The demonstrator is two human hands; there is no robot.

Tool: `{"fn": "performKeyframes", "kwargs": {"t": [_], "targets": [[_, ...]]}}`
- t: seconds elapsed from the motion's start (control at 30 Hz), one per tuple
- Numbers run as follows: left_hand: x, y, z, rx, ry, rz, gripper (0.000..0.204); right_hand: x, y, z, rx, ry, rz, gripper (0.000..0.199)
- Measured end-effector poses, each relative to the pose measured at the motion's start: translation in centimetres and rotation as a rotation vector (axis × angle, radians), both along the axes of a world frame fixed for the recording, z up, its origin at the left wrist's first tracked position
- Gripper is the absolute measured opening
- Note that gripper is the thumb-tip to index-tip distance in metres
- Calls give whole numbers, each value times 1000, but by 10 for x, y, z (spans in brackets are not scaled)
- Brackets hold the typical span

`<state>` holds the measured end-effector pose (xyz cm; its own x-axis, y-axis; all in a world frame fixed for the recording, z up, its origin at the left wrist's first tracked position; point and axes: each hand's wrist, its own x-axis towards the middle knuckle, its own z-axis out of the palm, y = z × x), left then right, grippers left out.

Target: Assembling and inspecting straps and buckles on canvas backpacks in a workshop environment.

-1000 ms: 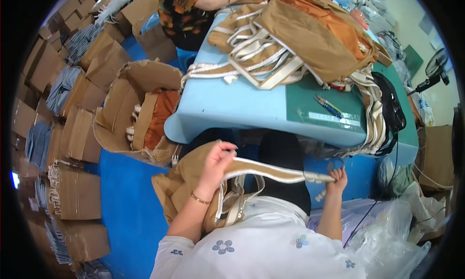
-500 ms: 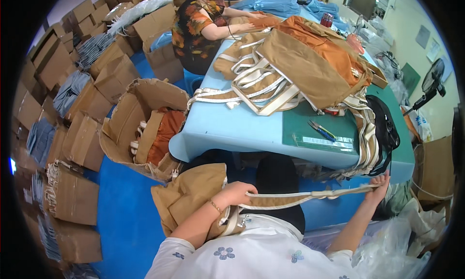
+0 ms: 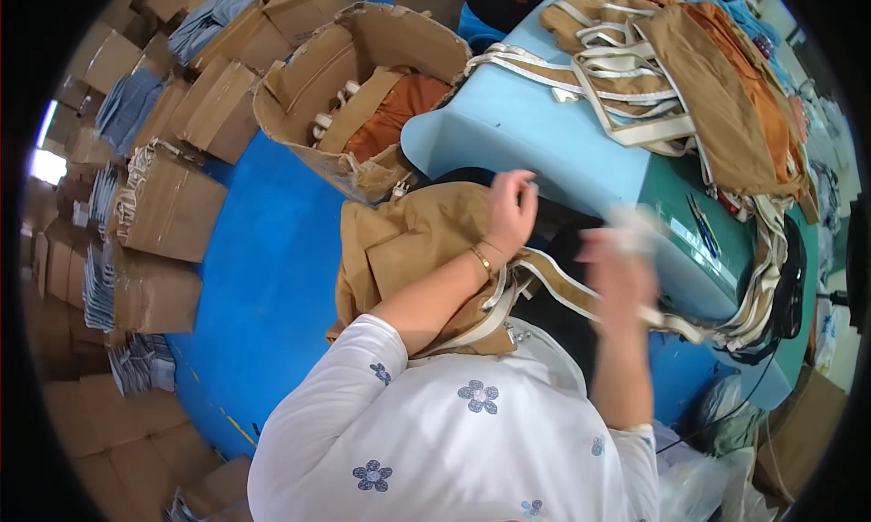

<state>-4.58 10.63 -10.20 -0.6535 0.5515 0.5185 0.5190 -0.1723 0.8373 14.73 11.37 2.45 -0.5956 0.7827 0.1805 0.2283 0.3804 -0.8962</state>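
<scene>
A tan fabric bag (image 3: pixel 413 241) with white edging lies crumpled over my lap. Its tan strap (image 3: pixel 564 286) with white borders runs off to the right, passing beneath my right hand. Above the bag, my left hand (image 3: pixel 513 212) is raised with its fingers curled closed; whatever may be in them is too small to make out. My right hand (image 3: pixel 624 263) hovers near the table's front edge, smeared by motion, so its fingers cannot be read. A pale blur sits at its fingertips.
A light blue table (image 3: pixel 553 123) carries a pile of tan and orange bags (image 3: pixel 717 87), a green mat (image 3: pixel 676 191) and pliers (image 3: pixel 703 227). An open carton (image 3: pixel 299 87) holding orange and tan fabric stands left of it. Stacked cardboard boxes (image 3: pixel 172 204) line the left side.
My left hand has come off the strap's near end and risen. My right hand has swung inward from the far right, letting the stretched strap go slack. The view has turned downward and left.
</scene>
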Motion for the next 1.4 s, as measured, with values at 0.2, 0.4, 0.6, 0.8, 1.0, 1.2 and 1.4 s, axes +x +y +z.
{"fn": "performKeyframes", "kwargs": {"t": [0.2, 0.4, 0.6, 0.8, 1.0, 1.2, 1.4], "targets": [[-86, -28, -69, -57, -328, 413, 16, -67, -56, -88, -185, -296, 772, 27], [-193, -100, -64, -927, 4, 287, 33, -54, -48, -85, -193, -319, 798, 34], [-181, -108, -98, -1274, 68, 259, 51, -46, -39, -75, -121, -253, 761, 39], [-212, -117, -62, -1471, -76, -324, 32, -16, -33, -94, -180, -157, 650, 33], [-152, -109, 75, -930, 393, -302, 14, 36, 18, -77, 172, -476, 591, 33], [-101, -101, 107, -363, 378, 48, 11, 55, 39, -71, 371, -769, 370, 25], [-69, -100, 103, -307, 690, -84, 13, -17, 38, 13, 366, -337, 157, 62]]}}
